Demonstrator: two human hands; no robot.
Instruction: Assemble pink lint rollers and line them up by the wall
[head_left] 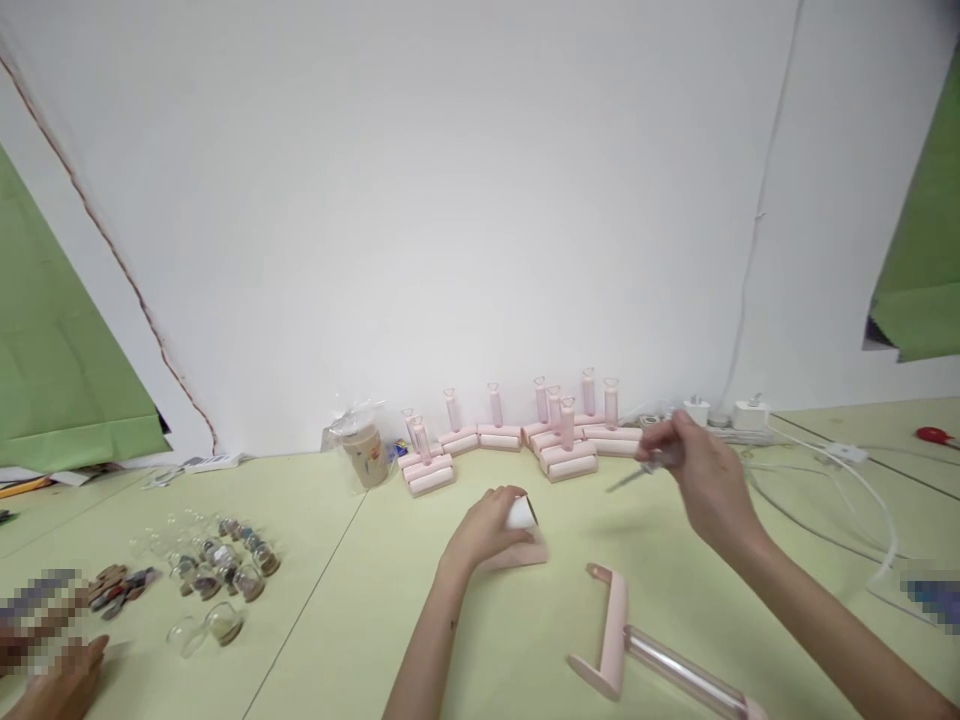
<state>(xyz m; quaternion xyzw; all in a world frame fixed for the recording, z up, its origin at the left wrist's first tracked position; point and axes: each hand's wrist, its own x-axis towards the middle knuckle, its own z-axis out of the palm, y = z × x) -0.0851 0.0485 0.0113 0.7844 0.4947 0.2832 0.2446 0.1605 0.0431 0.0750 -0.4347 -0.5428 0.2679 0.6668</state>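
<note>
My left hand (491, 525) is closed round a white roll (521, 513), whose dark open end faces right. Beneath that hand, a flat pale pink piece (529, 553) rests on the table. My right hand (694, 470) is raised to the right, its fingertips pinching a thin metal rod (628, 480) that points down and left. Between my forearms lies a pink bracket-shaped frame (615, 635) with a clear tubular handle (682, 672).
Several pink rollers with upright handles (568, 425) stand along the wall. A bagged cup (365, 452) is left of them. Small glass domes (225, 565) and another person's hand (67, 680) are at left. White cables (877, 500) and chargers (750, 413) lie at right.
</note>
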